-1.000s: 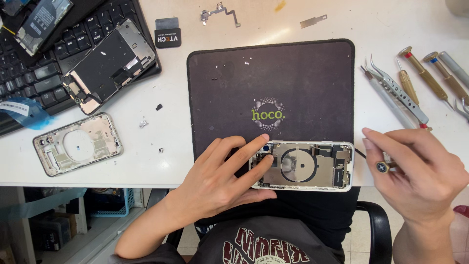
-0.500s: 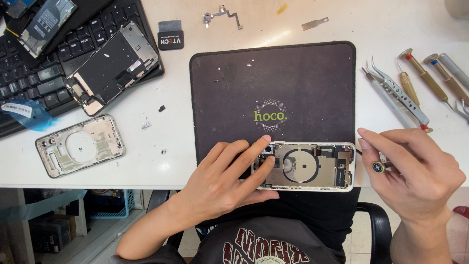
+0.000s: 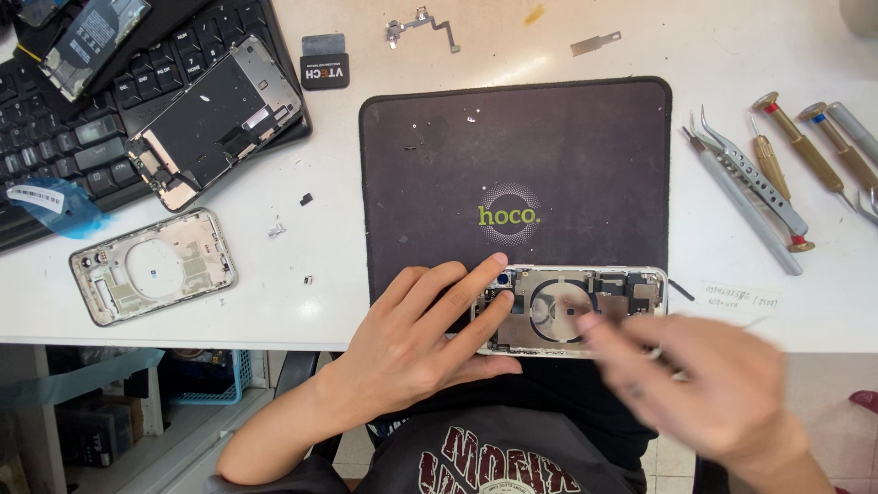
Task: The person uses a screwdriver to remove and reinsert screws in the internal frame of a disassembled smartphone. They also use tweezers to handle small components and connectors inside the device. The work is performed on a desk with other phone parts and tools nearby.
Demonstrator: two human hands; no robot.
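Two hands at opened phone (image 3: 585,309): left hand (image 3: 416,343) flat, fingers spread, pinning it on mat (image 3: 567,155); right hand (image 3: 704,389) blurred beside it, grip unclear.

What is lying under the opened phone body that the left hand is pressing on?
The opened phone body rests on the dark work mat, at its near edge. The left hand covers its left end; the blurred right hand hides its lower right corner.

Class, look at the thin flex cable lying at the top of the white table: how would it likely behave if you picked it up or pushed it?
The flex cable looks thin and ribbon-like, so probably floppy and very light. Its narrow bent strips suggest it could crease or tear. Lying flat, it should slide, not roll.
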